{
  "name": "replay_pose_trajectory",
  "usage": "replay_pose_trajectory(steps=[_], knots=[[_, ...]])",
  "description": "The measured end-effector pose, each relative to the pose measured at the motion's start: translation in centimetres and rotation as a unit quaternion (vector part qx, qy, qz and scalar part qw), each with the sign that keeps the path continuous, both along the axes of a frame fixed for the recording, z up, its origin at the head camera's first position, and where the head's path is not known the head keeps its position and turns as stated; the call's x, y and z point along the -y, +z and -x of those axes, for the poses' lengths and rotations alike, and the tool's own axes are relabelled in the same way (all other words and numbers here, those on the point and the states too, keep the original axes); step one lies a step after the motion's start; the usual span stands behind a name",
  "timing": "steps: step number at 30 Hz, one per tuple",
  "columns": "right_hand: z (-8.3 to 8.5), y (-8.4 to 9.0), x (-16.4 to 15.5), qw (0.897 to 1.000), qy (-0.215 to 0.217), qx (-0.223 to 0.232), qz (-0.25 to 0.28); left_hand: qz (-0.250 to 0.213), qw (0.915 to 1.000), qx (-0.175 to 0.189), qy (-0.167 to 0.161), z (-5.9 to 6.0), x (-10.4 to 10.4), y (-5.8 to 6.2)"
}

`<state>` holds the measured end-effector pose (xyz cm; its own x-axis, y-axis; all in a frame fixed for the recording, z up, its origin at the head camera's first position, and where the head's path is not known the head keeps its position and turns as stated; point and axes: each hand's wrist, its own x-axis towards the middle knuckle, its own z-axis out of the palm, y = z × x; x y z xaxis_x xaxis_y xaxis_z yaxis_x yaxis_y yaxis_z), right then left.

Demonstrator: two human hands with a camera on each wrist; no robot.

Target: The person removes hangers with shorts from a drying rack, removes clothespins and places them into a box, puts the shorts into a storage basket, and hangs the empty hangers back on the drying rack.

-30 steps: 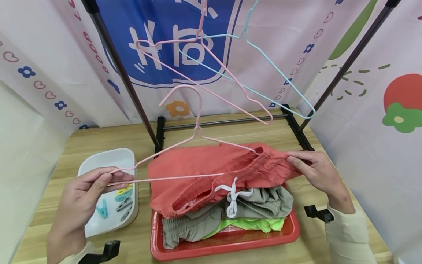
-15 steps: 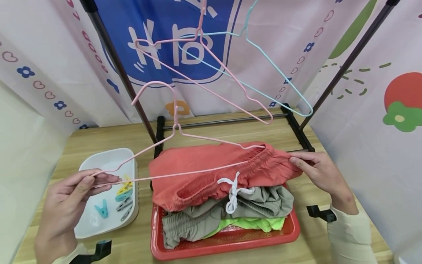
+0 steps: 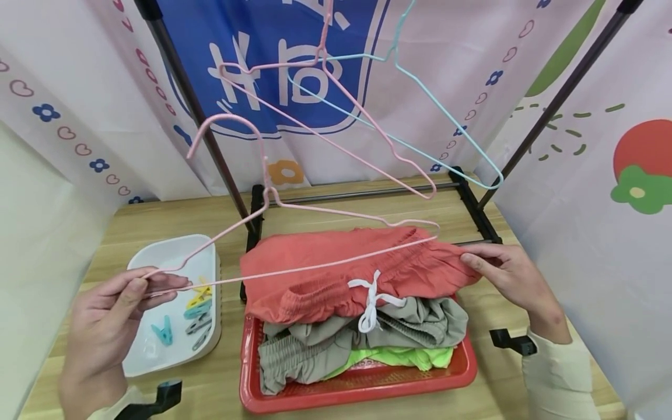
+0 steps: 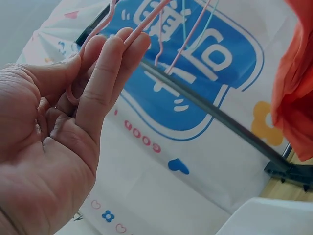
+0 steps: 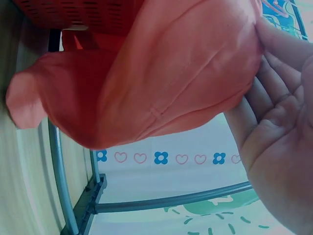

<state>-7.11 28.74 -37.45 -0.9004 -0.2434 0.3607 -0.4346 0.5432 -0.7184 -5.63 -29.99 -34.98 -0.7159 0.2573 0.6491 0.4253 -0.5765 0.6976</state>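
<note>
Head view: the left hand (image 3: pixel 112 318) pinches the left tip of a pink wire hanger (image 3: pixel 294 233), whose long bar runs from about 8 o'clock to 2 o'clock across the frame, hook up at 11 o'clock. The bar's far end lies over the waistband of the orange shorts (image 3: pixel 357 271), which sit on top of a clothes pile in a red tray (image 3: pixel 357 388) at 6 o'clock. The right hand (image 3: pixel 506 277) grips the shorts' right edge at 3 o'clock, so it is the hand nearer the hanger's free end. A white tub (image 3: pixel 173 254) with clothes pegs sits on the surface at 8 o'clock. The blue banner behind carries white characters, cut off and not readable.

Left wrist view: fingers (image 4: pixel 105 73) and thumb close on the thin pink wire (image 4: pixel 146 22); the same partial white characters show on blue.

Right wrist view: the fingers (image 5: pixel 274 88) clamp orange fabric (image 5: pixel 176 73) at 2 o'clock; no writing.
</note>
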Motion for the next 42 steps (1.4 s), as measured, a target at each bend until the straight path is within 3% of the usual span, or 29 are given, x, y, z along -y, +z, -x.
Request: replay_pose_trajectory(steps=[6, 12, 16, 25, 28, 32, 40, 42], knots=[[-0.2, 0.8, 0.5, 1.000, 0.026, -0.015, 0.006, 0.026, 0.9996, -0.002, -0.007, 0.6, -1.0, -0.5], [-0.3, 1.7, 1.0, 0.995, 0.071, -0.034, 0.059, 0.059, 0.9982, -0.001, -0.005, 1.1, -2.1, -0.9], [-0.5, 2.3, 1.5, 0.992, 0.085, -0.055, 0.068, 0.093, 0.9957, -0.004, 0.002, 1.1, -2.8, -0.9], [-1.0, 3.2, 2.4, 0.989, 0.125, -0.052, 0.053, 0.170, 0.9845, -0.009, 0.040, 1.0, -5.0, -0.6], [-1.0, 2.8, 2.4, 0.983, 0.145, -0.058, 0.098, 0.184, 0.9820, -0.015, 0.041, 1.0, -5.6, -0.5], [-1.0, 2.2, 2.0, 0.966, 0.181, -0.068, 0.170, 0.181, 0.9825, -0.028, 0.033, 1.2, -6.3, -0.5], [-1.3, 2.1, 1.3, 0.951, 0.182, -0.122, 0.219, 0.215, 0.9757, -0.034, 0.025, 1.4, -7.0, -0.6], [-1.5, 2.4, 1.1, 0.951, 0.173, -0.139, 0.215, 0.241, 0.9695, -0.024, 0.035, 1.3, -6.9, -0.6]])
